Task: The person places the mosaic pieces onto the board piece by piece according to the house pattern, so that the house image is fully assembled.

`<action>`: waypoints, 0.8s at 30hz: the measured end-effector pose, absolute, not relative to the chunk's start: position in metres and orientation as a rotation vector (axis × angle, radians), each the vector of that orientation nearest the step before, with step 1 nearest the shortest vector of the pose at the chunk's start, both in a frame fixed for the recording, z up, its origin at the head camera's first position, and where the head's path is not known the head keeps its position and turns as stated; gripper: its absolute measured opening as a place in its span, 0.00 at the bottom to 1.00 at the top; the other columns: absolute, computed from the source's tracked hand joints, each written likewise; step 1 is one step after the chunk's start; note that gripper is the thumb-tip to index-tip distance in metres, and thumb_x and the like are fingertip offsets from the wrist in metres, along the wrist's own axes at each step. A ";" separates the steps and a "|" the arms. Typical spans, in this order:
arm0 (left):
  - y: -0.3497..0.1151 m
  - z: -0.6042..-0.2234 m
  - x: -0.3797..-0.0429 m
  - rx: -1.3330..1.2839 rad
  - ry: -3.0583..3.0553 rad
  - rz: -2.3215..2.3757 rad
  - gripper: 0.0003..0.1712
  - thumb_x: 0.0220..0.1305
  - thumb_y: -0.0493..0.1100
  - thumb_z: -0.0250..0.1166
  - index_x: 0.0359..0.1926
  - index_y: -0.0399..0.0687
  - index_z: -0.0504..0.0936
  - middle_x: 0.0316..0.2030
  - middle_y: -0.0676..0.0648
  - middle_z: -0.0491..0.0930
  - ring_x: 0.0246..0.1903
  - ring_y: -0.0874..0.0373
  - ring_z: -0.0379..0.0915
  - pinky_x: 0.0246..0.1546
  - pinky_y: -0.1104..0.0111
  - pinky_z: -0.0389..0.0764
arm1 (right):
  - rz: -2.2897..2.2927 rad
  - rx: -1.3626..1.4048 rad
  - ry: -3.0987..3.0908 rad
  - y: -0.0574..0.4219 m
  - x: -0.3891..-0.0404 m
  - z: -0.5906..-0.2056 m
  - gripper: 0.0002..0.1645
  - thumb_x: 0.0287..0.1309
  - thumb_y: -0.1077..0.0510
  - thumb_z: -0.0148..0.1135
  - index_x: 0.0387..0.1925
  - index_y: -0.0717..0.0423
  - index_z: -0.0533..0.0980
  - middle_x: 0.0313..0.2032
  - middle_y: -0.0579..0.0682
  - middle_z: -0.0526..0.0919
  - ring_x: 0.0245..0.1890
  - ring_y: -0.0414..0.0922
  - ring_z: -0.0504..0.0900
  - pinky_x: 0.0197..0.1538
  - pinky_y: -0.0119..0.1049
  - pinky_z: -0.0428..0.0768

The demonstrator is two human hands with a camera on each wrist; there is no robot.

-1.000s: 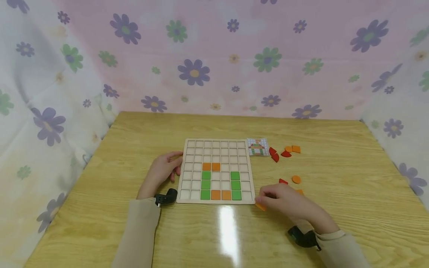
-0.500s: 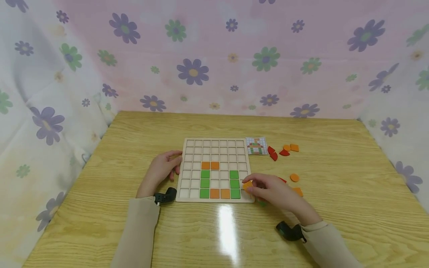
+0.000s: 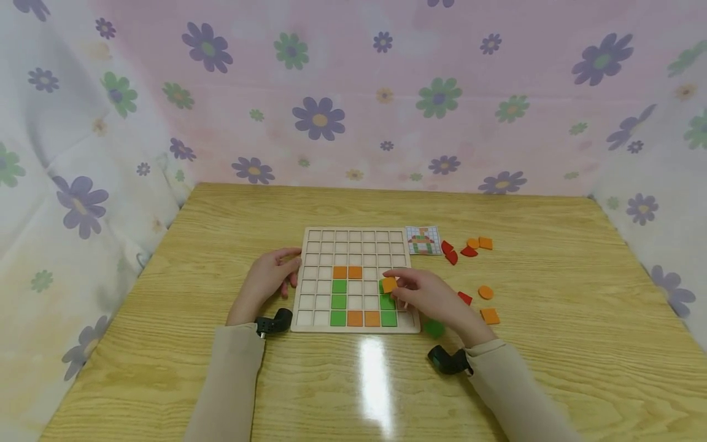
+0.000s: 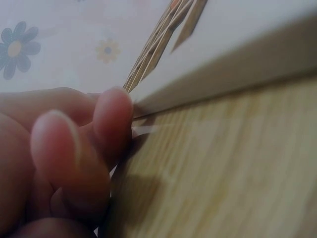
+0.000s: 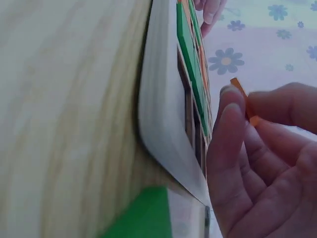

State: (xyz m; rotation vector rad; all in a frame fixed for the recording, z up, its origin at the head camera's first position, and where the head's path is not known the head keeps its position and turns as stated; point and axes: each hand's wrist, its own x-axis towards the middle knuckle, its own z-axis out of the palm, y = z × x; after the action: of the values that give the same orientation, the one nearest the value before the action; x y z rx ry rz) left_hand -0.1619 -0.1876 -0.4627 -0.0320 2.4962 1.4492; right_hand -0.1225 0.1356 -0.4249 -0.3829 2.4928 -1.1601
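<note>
A pale wooden grid board (image 3: 356, 329) lies on the table, with green and orange square tiles set in some of its cells. My right hand (image 3: 433, 299) pinches an orange square tile (image 3: 389, 285) between thumb and fingers, held over the top of the right green column, partly covering it. The right wrist view shows this orange tile (image 5: 239, 94) nearly edge-on, raised above the board. Beside the board's left edge rests my left hand (image 3: 267, 279), its fingers loosely bent and touching the rim. Two orange tiles (image 3: 347, 272) sit side by side above the left green column (image 3: 339, 301).
A small printed pattern card (image 3: 423, 240) lies at the board's upper right corner. Red quarter-round pieces (image 3: 452, 257), an orange disc (image 3: 485, 292) and an orange square (image 3: 490, 316) are scattered to the right. Green pieces (image 3: 434, 328) lie beside the board's lower right corner.
My right hand has lifted the orange tile from the table by the board's lower right corner and carried it left and away from me, over the grid. The left hand stays put.
</note>
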 end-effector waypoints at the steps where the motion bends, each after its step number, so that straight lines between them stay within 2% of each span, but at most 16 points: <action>1: -0.188 -0.463 -0.162 -0.033 2.498 1.448 0.22 0.63 0.54 0.54 0.57 0.58 0.70 0.20 0.44 0.77 0.11 0.52 0.70 0.16 0.61 0.75 | -1.172 -0.373 2.483 0.133 -0.125 -0.426 0.19 0.59 0.54 0.55 0.53 0.44 0.72 0.29 0.47 0.74 0.24 0.44 0.74 0.26 0.36 0.73; 9: -0.188 -0.460 -0.161 -0.056 2.498 1.454 0.22 0.63 0.54 0.54 0.57 0.59 0.70 0.20 0.44 0.77 0.11 0.53 0.69 0.16 0.61 0.75 | -1.402 -0.205 2.298 0.116 -0.141 -0.430 0.16 0.59 0.58 0.54 0.49 0.49 0.68 0.32 0.53 0.77 0.24 0.49 0.77 0.28 0.38 0.78; 15: -0.186 -0.459 -0.161 -0.046 2.487 1.452 0.22 0.63 0.54 0.54 0.57 0.59 0.70 0.19 0.44 0.77 0.11 0.52 0.69 0.16 0.61 0.74 | -1.347 -0.182 2.352 0.111 -0.151 -0.431 0.16 0.57 0.57 0.57 0.48 0.51 0.69 0.30 0.51 0.79 0.22 0.48 0.76 0.26 0.37 0.77; 24: -0.187 -0.462 -0.161 -0.030 2.502 1.450 0.21 0.63 0.54 0.54 0.57 0.59 0.70 0.19 0.44 0.77 0.11 0.52 0.70 0.16 0.61 0.75 | -1.204 -0.180 2.412 0.104 -0.160 -0.429 0.15 0.56 0.57 0.59 0.46 0.52 0.73 0.29 0.50 0.78 0.19 0.46 0.77 0.23 0.36 0.77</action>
State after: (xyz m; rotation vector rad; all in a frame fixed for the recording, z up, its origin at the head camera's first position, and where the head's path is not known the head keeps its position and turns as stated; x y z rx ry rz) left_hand -0.1615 -0.1870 -0.4621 -0.0296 2.5024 1.4502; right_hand -0.1600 0.1036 -0.4290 -0.1803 2.4123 -1.2042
